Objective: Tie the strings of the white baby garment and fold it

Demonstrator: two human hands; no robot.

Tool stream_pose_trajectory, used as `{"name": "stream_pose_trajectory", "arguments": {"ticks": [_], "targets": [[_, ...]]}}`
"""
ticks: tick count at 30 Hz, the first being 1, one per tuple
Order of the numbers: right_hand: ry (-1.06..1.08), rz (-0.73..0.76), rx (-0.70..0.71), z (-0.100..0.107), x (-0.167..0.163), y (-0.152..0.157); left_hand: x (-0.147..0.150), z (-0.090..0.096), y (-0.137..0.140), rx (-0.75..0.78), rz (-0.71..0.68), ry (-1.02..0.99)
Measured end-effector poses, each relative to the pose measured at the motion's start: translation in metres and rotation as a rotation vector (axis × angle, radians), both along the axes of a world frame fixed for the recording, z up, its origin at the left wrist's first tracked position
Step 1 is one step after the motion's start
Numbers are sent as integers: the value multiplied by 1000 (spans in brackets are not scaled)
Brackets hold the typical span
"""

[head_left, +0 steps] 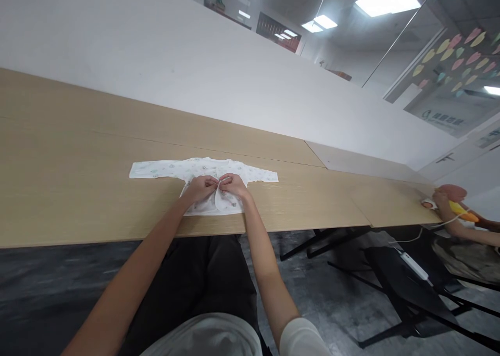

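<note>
A small white baby shirt (203, 167) with a faint print lies flat on the wooden table, its sleeves spread to both sides. My left hand (202, 186) pinches the front of the shirt from the left, just below the middle of the chest. Close beside it, my right hand (233, 183) pinches the other side of the front opening. The fingertips of both hands nearly meet there, and the fabric is drawn up a little between them. Below the hands the front edge falls in a curve. Any fastener between the fingers is too small to make out.
The wooden table (78, 189) runs along a white wall (156, 70) with glass above. At the far right another person's hand (441, 200) is near a yellow and red object (459, 207). A black folding chair (406, 278) with a white power strip (414, 265) stands at the right.
</note>
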State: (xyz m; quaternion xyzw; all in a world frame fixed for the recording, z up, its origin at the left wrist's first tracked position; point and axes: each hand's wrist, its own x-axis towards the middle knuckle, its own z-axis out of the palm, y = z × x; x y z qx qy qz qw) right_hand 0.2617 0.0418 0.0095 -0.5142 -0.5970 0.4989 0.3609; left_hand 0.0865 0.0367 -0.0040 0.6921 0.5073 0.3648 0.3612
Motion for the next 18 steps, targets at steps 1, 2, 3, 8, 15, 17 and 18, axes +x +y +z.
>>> {"name": "stream_pose_trajectory", "arguments": {"ticks": [1, 2, 3, 8, 15, 17, 18], "targets": [[-14, -6, 9, 0, 0, 0, 0, 0, 0, 1, -2, 10], [-27, -8, 16, 0, -1, -1, -1, 0, 0, 5, -7, 21], [-42, -8, 22, 0, -1, -1, -1, 0, -1, 11, -15, 32], [-169, -10, 74, 1, -4, -4, -2, -1, -1, 36, -43, 51], [-218, -52, 112, 1, -10, -4, 0, 1, -4, 77, -17, 71], [-186, -81, 90, -2, -10, -2, 1, 3, -5, 129, 24, 112], [-167, -93, 73, -3, -10, -1, 2, 3, -5, 150, 43, 129]]}}
